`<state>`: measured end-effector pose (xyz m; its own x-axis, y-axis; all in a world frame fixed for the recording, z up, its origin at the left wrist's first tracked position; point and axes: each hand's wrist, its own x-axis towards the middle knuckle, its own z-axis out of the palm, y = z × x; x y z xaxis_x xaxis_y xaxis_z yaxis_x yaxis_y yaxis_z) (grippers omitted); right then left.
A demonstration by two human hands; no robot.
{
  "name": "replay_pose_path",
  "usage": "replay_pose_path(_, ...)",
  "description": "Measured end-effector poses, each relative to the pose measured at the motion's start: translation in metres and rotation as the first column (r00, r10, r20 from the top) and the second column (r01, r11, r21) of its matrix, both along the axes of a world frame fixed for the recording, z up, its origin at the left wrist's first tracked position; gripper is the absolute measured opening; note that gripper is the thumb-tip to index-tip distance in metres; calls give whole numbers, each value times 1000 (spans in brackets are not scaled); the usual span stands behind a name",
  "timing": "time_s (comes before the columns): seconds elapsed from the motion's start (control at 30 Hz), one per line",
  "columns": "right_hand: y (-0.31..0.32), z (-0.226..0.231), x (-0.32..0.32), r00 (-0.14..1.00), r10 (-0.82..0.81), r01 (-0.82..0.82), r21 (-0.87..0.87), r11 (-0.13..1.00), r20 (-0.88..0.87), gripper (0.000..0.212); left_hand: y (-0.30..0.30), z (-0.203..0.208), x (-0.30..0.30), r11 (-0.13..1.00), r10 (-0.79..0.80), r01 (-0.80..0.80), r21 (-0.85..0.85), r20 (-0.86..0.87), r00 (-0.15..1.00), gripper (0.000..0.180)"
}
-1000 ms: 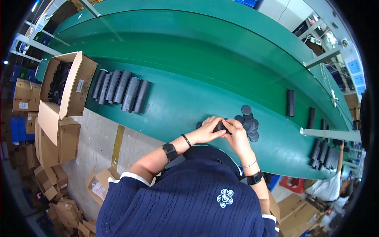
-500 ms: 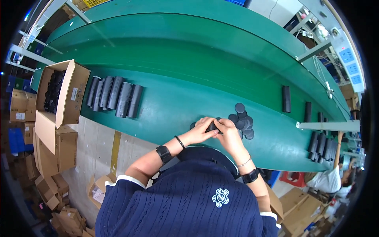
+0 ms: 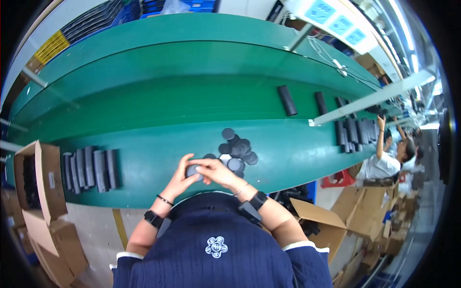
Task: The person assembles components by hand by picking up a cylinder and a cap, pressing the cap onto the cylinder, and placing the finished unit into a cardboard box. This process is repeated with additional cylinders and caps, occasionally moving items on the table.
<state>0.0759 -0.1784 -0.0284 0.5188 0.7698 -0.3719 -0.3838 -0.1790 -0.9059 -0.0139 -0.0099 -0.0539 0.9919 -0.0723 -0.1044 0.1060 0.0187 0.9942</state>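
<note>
Close in front of my body, beside a heap of discs, my left hand (image 3: 179,178) grips a dark grey round disc (image 3: 193,171) between thumb and fingers, its flat face partly showing. My right hand (image 3: 218,173) meets it from the other side, thumb and fingertips pressed on the disc's edge. Just beyond the hands lies the heap of black and grey flat discs (image 3: 236,145), overlapping one another on the green workbench (image 3: 163,144). A paler, whitish piece (image 3: 224,157) shows at the heap's near side, close to my right hand.
Several black tubes (image 3: 91,168) lie side by side at the left, next to an opened cardboard box (image 3: 52,185) of black parts. More tubes (image 3: 355,132) lie at the right near a metal post (image 3: 365,100). A co-worker (image 3: 384,165) is at the far right.
The view has swung to the right, so the bench and tubes appear shifted left. My hands stay together on the round piece, whose flat grey face now shows more; the fingers have spread somewhat.
</note>
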Motion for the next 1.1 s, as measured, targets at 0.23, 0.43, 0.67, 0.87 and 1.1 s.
replay_pose_path(0.23, -7, 9, 4, 989, 40, -42, -12, 999, -143, 36, -7, 6, 3, 998, 16, -21, -52, -87, 996, 81)
replay_pose_path(0.43, 5, 4, -7, 985, -20, 18, -16, 1000, -171, 34, 2, 9, 4, 989, 1, -19, -149, -121, 993, 87)
replay_pose_path(0.67, 5, 8, -4, 950, -75, 49, -91, 995, -305, 34, -2, 11, -5, 999, 11, -7, 34, -122, 992, 81)
replay_pose_path(0.87, 9, -7, 0, 995, -78, 73, -76, 994, -66, 35, -9, 35, 9, 978, 42, -85, -189, -220, 975, 82)
replay_pose_path(1.1, 2, -1, -14, 966, -11, 20, 34, 999, -258, 34, -7, 11, -13, 990, 138, -138, 17, -16, 990, 85)
